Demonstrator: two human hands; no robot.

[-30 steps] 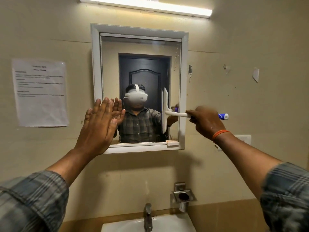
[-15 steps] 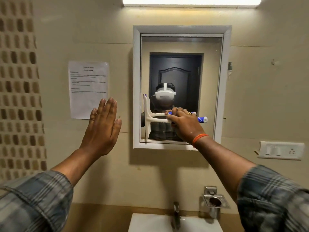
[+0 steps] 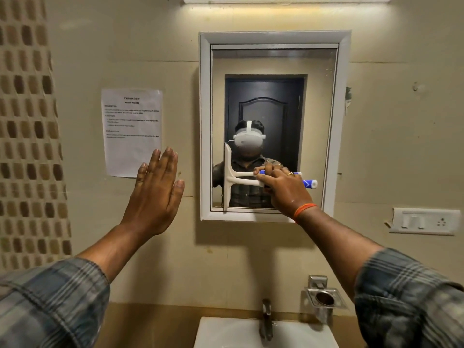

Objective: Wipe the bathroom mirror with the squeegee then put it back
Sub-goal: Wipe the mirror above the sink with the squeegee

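As the white plastic squeegee with the blue-capped handle (image 3: 241,180) reaches the left side of the white-framed rectangular bathroom mirror (image 3: 273,59), its upright blade stands just inside the left frame edge, pressed against the lower half of the glass with its bottom end at the lower frame. A second ago the same blade stood at the right edge of the glass, and half a second ago it was already far to the left, so a full right-to-left stroke across the lower band appears to be finishing. The right hand (image 3: 288,189), an orange band at its wrist, has its fingers clenched around the handle, whose blue end juts out to the right. The left hand (image 3: 158,194) is raised with fingers spread flat and released, holding nothing, over the beige wall beside a printed paper notice (image 3: 131,131); whether the palm touches the wall cannot be told. Earlier it overlapped the mirror's left frame, and it now lies clear of the blade's path. Judging by the faint specks near the top right of the glass, the upper part may yet need a pass before the tool goes back. Below, a white basin (image 3: 226,332) with a metal tap (image 3: 266,320) waits.
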